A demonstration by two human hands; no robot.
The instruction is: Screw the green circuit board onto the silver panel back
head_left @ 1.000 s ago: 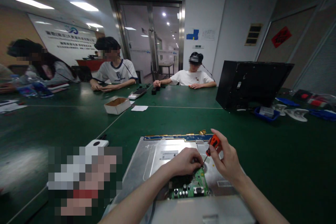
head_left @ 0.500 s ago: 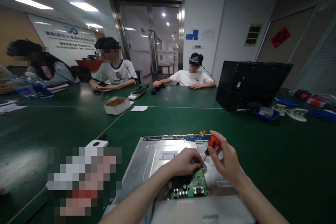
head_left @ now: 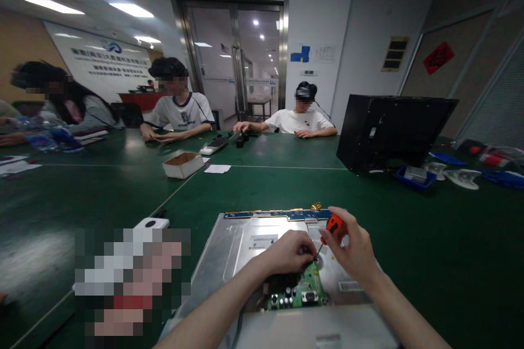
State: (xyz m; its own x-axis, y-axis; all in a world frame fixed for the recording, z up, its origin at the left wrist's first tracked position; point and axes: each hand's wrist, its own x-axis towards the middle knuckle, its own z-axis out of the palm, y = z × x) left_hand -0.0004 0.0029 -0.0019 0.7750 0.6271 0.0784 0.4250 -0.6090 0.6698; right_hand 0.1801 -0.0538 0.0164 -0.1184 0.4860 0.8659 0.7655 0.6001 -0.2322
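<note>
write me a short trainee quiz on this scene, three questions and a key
1. Which hand holds the orange-and-black screwdriver?

2. True or false: the screwdriver's shaft slants down toward the left hand.

3. What colour is the circuit board nearest the left hand?
a) purple
b) green
c) white

Key:
1. The right hand.
2. True.
3. b
</note>
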